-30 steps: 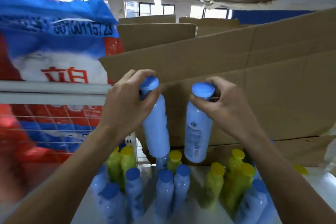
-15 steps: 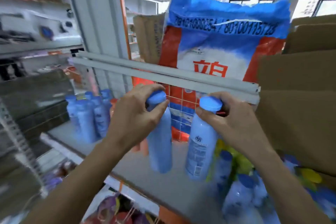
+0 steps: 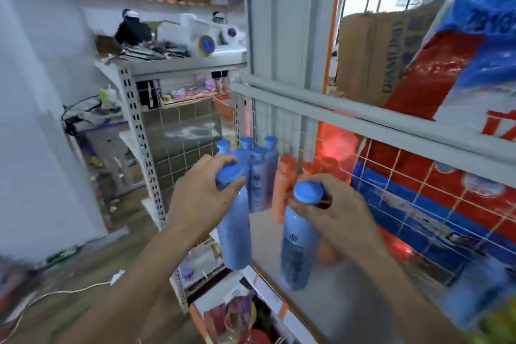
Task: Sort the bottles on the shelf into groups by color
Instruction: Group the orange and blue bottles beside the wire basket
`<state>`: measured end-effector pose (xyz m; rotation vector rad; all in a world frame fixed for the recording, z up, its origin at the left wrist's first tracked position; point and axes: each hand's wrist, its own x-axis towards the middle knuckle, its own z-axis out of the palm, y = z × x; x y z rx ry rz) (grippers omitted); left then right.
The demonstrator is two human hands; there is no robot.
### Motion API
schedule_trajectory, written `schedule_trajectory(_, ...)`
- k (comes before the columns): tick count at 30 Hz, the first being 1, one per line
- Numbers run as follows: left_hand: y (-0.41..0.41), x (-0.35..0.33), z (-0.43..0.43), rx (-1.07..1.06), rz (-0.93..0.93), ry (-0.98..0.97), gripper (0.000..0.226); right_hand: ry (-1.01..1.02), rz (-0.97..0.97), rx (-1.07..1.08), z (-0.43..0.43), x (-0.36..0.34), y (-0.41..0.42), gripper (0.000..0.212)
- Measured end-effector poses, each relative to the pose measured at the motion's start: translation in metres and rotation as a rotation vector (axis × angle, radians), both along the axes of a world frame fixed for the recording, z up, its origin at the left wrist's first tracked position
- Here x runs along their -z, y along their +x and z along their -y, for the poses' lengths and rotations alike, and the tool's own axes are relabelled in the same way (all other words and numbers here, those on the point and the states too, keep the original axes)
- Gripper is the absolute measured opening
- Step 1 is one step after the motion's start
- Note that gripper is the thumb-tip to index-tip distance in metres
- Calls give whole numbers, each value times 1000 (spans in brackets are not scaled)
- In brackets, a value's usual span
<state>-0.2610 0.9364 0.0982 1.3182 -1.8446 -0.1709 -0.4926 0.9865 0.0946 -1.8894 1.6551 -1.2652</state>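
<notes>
Both hands are carrying a bottle each, gripped high up. The left hand point(image 3: 203, 195) is wrapping its fingers and thumb round the cap end of a blue bottle point(image 3: 236, 234), which is hanging a bit tilted with its bottom right about at the front edge of the shelf point(image 3: 268, 232). The right hand point(image 3: 340, 209) is pinching the neck of a second blue bottle point(image 3: 297, 254) just under the cap. That one is hanging over the shelf, just inside the front edge, and I can't tell if its bottom is touching the board.

At the back left corner of the shelf a group of blue bottles point(image 3: 258, 173) is standing packed tight. The orange bottles point(image 3: 284, 187) are standing just to the right of it, along the back. The strip of shelf between those groups and the front edge is sitting bare, and that's where the two held bottles are hanging.

A wire mesh point(image 3: 418, 190) is closing off the back of the shelf. A grey rail point(image 3: 363, 117) is running across above it, and a grey post point(image 3: 279, 22) is standing at the left end. Toward the right end of the shelf everything is blurring into blue and yellow smears.
</notes>
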Motion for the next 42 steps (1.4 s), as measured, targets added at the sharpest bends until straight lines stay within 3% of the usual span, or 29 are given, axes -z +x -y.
schedule_trajectory(8, 31, 11, 96, -92, -42, 79, 28, 77, 37, -107, 109, 16, 35, 33)
schedule_trajectory(17, 67, 29, 179, -94, -63, 117, 29, 113, -6, -38, 179, 26, 70, 29)
schedule_trajectory(31, 148, 53, 312, 268, -15, 136, 35, 179, 28, 327, 230, 48, 193, 30)
schedule_trajectory(42, 142, 77, 358, 450, -11, 196, 32, 234, -44, 558, 255, 71, 235, 34)
